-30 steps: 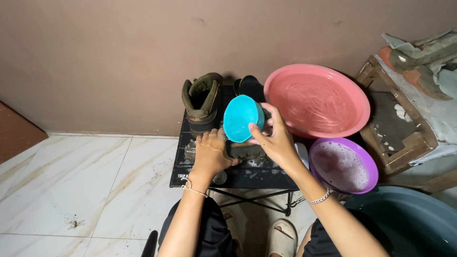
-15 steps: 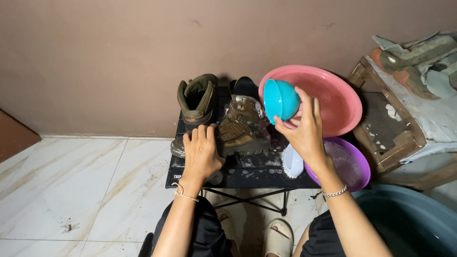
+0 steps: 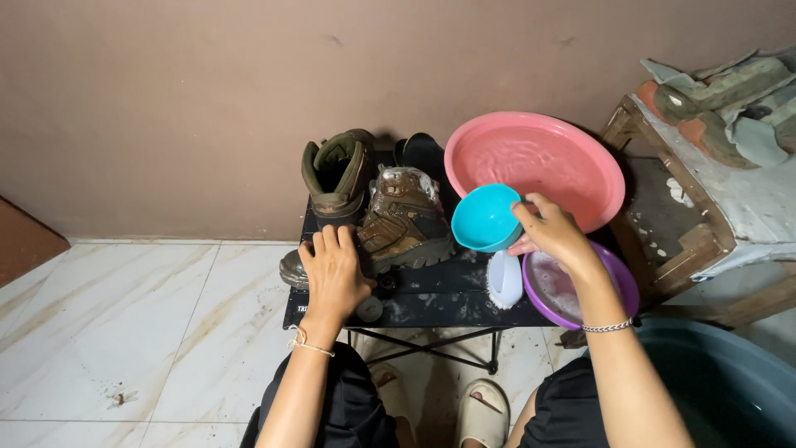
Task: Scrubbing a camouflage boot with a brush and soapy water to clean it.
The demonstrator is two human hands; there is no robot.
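Observation:
My right hand [image 3: 551, 235] grips a small teal bowl [image 3: 483, 217] by its rim, holding it just in front of the pink basin [image 3: 572, 162]. My left hand [image 3: 334, 270] lies flat, fingers apart, on the black folding table [image 3: 439, 294], pressing against the heel of an upright olive-brown boot [image 3: 338, 178]. A second, wet and soapy brown boot [image 3: 404, 220] lies tipped on its side between my hands.
A purple bowl [image 3: 618, 290] with sudsy water sits under my right wrist, a pale scrub brush [image 3: 503, 280] beside it. A dark teal tub [image 3: 730, 382] stands at lower right. A worn wooden stand with rubble [image 3: 705, 141] is at right. A sandal [image 3: 481, 411] rests below the table.
My right hand carried the teal bowl from above the boots rightward toward the pink basin, then lowered it slightly. My left hand slid left off the soapy boot onto the table by the upright boot.

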